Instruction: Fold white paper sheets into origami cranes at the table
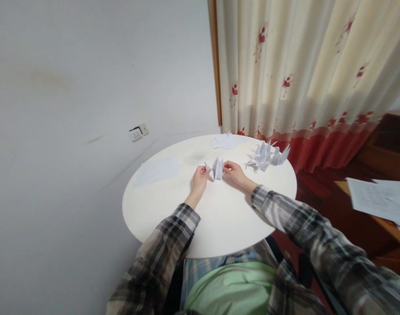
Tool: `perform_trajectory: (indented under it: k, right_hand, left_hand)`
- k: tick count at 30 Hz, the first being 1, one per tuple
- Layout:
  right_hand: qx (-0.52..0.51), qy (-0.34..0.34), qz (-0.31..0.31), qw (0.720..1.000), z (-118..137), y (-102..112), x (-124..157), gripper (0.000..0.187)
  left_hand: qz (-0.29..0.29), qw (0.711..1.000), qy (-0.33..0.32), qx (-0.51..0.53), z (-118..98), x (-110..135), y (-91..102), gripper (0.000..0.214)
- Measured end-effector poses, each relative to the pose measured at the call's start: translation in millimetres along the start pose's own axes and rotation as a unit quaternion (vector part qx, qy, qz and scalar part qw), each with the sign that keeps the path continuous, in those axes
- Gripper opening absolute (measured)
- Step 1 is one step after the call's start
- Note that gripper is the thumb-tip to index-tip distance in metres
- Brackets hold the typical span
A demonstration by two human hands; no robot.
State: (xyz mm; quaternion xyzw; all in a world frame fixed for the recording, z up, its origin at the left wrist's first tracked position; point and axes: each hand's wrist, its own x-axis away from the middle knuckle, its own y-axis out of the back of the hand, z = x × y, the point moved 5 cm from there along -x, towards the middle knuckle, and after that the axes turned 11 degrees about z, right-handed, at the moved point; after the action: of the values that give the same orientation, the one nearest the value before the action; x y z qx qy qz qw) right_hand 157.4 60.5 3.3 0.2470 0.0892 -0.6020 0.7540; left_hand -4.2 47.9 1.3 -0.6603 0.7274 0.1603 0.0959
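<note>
A white paper crane (217,169) is held between both hands just over the middle of the round table. My left hand (200,176) pinches its pointed left end with closed fingers. On the opposite side, the fingers of my right hand (233,171) are closed on the crane's right part. The folded body and raised flaps show between the two hands; the fingertips partly cover its ends. To the right of my right hand lies a cluster of folded white paper cranes (262,156).
The white round table (173,210) stands against a wall. Flat white paper (158,169) lies on its left, with more paper (226,141) at the back. Behind it hangs a flowered curtain (285,65). Written sheets (380,199) rest on wooden furniture at the right.
</note>
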Motion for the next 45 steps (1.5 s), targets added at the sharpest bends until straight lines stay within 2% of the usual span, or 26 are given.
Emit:
perform_trajectory:
  k: [10, 15, 20, 22, 26, 32, 36, 45]
  right_hand:
    - [-0.019, 0.002, -0.013, 1.000, -6.6, 0.7, -1.4, 0.009]
    - [-0.026, -0.011, 0.020, 0.999, -3.1, -3.6, -0.9, 0.011]
    - [-0.024, -0.020, 0.054, 0.998, -2.8, -6.5, -0.3, 0.011]
    - [-0.012, -0.023, 0.066, 0.997, -2.9, -7.2, -0.2, 0.012]
    - [0.005, -0.016, 0.073, 0.997, -1.4, -7.2, -0.2, 0.015]
    - [0.022, -0.009, 0.074, 0.997, 1.9, -8.0, 1.3, 0.012]
    - [0.024, 0.005, 0.079, 0.997, 6.2, -9.4, 3.2, 0.012]
    - [-0.007, 0.002, 0.059, 0.998, 9.3, -8.0, 4.5, 0.019]
  left_hand:
    - [-0.004, 0.999, 0.005, 0.044, -3.3, 4.4, -1.1, 0.009]
    - [0.009, 1.000, 0.003, 0.022, -0.4, 1.5, -1.4, 0.012]
    - [-0.035, 0.999, -0.016, 0.010, -2.1, 1.3, 5.2, 0.022]
    - [-0.020, 1.000, -0.024, 0.002, -5.5, 1.5, 3.1, 0.020]
    - [0.046, 0.999, -0.014, 0.000, -9.6, 2.2, -7.6, 0.020]
    - [0.087, 0.995, -0.018, -0.049, -6.0, 1.6, -13.9, 0.027]
    - [0.058, 0.995, -0.018, -0.075, -3.6, 0.4, -7.7, 0.016]
    - [0.020, 0.998, -0.022, -0.047, -5.3, 1.9, -1.8, 0.015]
